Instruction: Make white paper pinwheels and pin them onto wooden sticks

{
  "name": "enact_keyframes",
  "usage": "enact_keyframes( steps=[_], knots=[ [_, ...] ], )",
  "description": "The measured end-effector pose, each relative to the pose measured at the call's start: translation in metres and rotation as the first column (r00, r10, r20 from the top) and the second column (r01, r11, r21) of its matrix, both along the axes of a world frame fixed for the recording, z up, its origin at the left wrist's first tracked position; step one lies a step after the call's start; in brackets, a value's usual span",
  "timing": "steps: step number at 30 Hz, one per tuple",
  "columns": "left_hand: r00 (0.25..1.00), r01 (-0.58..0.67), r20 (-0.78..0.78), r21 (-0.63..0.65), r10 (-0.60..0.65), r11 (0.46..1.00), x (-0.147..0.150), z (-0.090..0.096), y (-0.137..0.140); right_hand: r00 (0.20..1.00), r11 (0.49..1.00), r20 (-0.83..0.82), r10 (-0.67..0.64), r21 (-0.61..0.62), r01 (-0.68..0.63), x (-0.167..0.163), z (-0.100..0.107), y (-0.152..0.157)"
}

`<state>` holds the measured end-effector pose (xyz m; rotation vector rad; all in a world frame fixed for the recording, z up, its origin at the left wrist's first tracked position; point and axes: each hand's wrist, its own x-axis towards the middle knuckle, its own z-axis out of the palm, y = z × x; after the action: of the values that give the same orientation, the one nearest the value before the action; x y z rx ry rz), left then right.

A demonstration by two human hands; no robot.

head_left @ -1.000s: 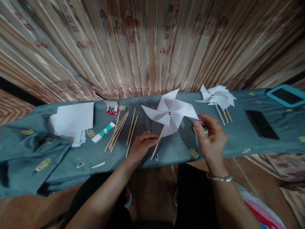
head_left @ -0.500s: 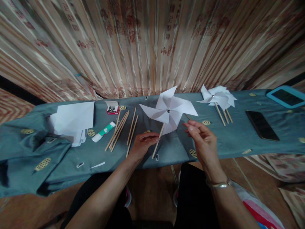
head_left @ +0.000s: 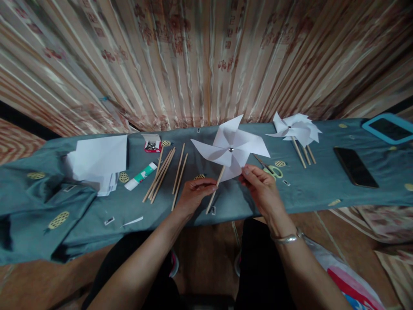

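A white paper pinwheel (head_left: 231, 150) with a silver pin at its centre is held up over the table, its wooden stick (head_left: 211, 202) tilted. My left hand (head_left: 195, 196) pinches that stick between thumb and fingers, just below the blades. At the edge of the lower right blade, the thumb and fingertips of my right hand (head_left: 260, 185) are pressed together on the paper. Scissors (head_left: 273, 171) with pale green handles lie behind my right hand, partly covered by it. Farther right lie several other white pinwheels (head_left: 298, 129), overlapping, with sticks toward me.
Left of the pinwheel are several loose wooden sticks (head_left: 161, 176), a glue stick (head_left: 140, 176), a red box of pins (head_left: 152, 145) and a paper stack (head_left: 101, 159). A black phone (head_left: 355, 167) and blue-framed tablet (head_left: 389, 128) lie right. A curtain (head_left: 206, 64) hangs behind the table.
My right hand has moved left, from beside the pinwheel onto its lower right blade, uncovering the scissors' handles. My left hand still holds the stick in nearly the same place.
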<state>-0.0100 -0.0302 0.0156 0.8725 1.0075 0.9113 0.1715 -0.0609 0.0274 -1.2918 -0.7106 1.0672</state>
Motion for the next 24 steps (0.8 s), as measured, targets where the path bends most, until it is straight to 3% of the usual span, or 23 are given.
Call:
enact_keyframes(
  steps=[5,13,24],
  knots=[
    [1.0,0.004,-0.028,-0.002,-0.004,1.0,0.0,-0.001,-0.001,0.997,0.998,-0.06,0.056,0.024,-0.054,-0.001,0.0,0.001],
    [1.0,0.008,-0.009,-0.018,-0.008,1.0,0.001,-0.001,0.0,0.996,1.0,-0.09,-0.002,0.012,0.003,-0.001,0.006,0.0],
    [1.0,0.005,0.012,-0.008,-0.005,1.0,0.002,-0.005,0.0,0.978,0.997,-0.2,0.065,-0.028,-0.072,-0.011,0.01,0.0]
  ],
)
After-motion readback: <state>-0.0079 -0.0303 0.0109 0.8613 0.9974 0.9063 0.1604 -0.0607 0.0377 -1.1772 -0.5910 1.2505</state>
